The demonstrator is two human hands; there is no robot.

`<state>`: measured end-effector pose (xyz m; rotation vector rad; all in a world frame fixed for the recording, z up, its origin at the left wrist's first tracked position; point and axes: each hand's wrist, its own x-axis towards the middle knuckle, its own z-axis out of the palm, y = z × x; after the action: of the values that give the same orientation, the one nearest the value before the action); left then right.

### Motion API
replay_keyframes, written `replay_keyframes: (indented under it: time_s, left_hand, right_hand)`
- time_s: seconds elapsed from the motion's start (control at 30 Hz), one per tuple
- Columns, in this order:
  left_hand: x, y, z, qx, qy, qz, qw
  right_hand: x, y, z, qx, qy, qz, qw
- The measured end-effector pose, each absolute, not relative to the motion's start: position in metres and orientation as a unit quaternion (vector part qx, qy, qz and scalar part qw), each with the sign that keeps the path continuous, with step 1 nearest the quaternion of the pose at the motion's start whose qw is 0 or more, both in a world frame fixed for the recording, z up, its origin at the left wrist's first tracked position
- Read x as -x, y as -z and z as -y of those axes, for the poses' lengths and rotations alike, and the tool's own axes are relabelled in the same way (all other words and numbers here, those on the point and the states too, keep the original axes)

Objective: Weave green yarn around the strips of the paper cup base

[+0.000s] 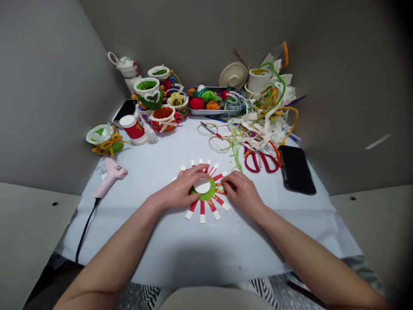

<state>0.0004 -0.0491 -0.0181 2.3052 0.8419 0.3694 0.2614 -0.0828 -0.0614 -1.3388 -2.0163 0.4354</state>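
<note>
A paper cup cut into red and white strips (202,212) lies flattened like a star on the white table. Green yarn (208,194) is woven round its white round base (202,186). My left hand (180,189) rests on the cup, fingers laid over its far strips and the edge of the base. My right hand (242,191) is at the cup's right side, fingertips pinched together at the strips there; what they pinch is too small to name. A loose green yarn strand (238,157) trails away behind that hand.
A pink glue gun (110,174) with a black cord lies at left. Red scissors (260,161) and a black phone (297,170) lie at right. Behind them are yarn-wrapped cups (151,92), a metal tray of yarn balls (211,101), a red cup (134,129) and tangled ribbons (267,116).
</note>
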Motion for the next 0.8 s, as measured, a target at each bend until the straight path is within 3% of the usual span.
replay_keyframes:
  time_s: [0.33, 0.8]
  left_hand:
    - [-0.019, 0.021, 0.057, -0.857, -0.166, -0.399, 0.281]
    - [0.001, 0.022, 0.043, -0.881, -0.130, -0.343, 0.299]
  right_hand:
    - [-0.261, 0.061, 0.082, 0.512, -0.165, 0.770, 0.344]
    - [-0.277, 0.055, 0.135, 0.427, -0.134, 0.833, 0.324]
